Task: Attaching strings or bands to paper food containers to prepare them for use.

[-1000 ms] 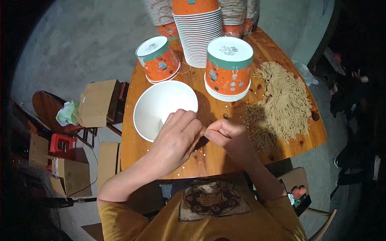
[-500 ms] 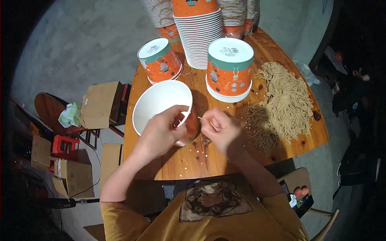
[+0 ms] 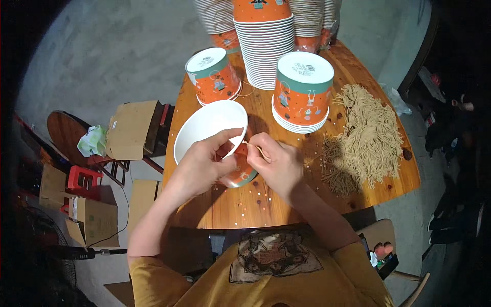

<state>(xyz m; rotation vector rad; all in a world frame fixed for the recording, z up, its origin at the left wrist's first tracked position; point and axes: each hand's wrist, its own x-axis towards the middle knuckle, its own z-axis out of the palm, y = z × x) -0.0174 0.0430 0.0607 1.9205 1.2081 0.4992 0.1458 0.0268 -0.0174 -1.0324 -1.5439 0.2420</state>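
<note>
A large paper bucket point(image 3: 209, 122), white inside and orange outside, lies tilted on the table with its mouth toward the upper left. My left hand point(image 3: 200, 166) is closed on its near right rim, fingers inside and thumb outside. Just right of that rim, my right hand point(image 3: 276, 165) pinches a thin tan cord point(image 3: 263, 152). The cord's end reaches the bucket's outer wall below the rim; whether it passes through the wall is too small to tell. A heap of tan cords point(image 3: 371, 135) lies on the table to the right.
Beyond the bucket stand upside-down buckets point(image 3: 214, 77) and a short nested stack point(image 3: 303, 97). Taller stacks point(image 3: 265, 48) rise behind them. The wooden table point(image 3: 302, 207) carries small white specks. Cardboard boxes point(image 3: 130, 128) and a red stool point(image 3: 84, 181) are at left.
My right hand has come left to the bucket, bringing the cord's end to its wall. My left hand keeps its hold on the rim. The whole view has shifted slightly.
</note>
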